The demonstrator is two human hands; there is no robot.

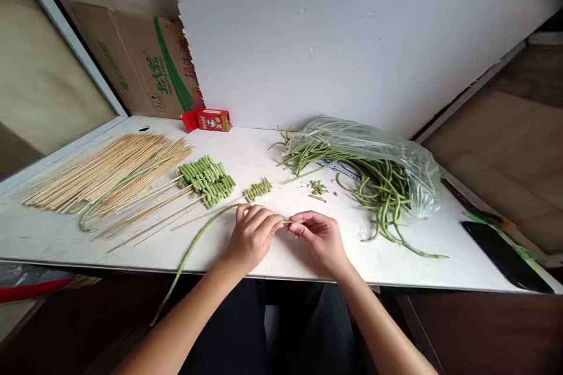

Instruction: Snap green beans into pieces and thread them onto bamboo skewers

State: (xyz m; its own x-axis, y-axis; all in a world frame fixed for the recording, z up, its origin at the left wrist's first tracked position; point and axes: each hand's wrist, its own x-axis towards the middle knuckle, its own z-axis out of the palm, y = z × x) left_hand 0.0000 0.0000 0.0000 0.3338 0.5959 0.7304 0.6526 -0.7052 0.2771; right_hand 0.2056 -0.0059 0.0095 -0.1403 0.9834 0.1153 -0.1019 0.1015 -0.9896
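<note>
My left hand (253,233) pinches a long green bean (197,240) near its tip; the bean trails left and hangs over the front edge of the white table (53,234). My right hand (317,234) is closed in a pinch on the same bean's end, right beside the left fingers. Just beyond my hands lies a short row of cut bean pieces (258,188). Further left are skewers loaded with bean pieces (206,179) and a heap of bare bamboo skewers (105,170).
A clear plastic bag of long beans (373,158) spills onto the table at the right. Small bean trimmings (317,188) lie near it. A red carton (207,120) and a cardboard box (141,64) stand at the back. A dark phone (501,255) rests at the far right.
</note>
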